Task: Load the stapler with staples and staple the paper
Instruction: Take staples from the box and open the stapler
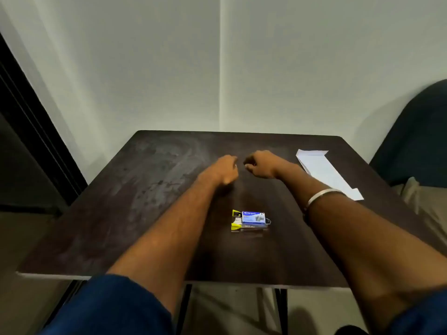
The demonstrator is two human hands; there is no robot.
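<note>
**Both hands out over tabletop, stapler nearer the body**

Left hand [225,169] & right hand [262,165] sit close together mid-tabletop [145,201], fingers curled in, each grip pressed together w/ nothing seen in it. Yellow stapler [236,221] lies nearer the person, blue staple box [253,217] touching it. Paper [324,172] lies at far right, apart from both hands. Metal bangle [321,195] on right forearm.

We see a dark brown counter [154,189]. A small blue box [253,217] sits on a yellow stapler [235,224] near the front edge. White paper [325,172] lies by the right edge.
</note>
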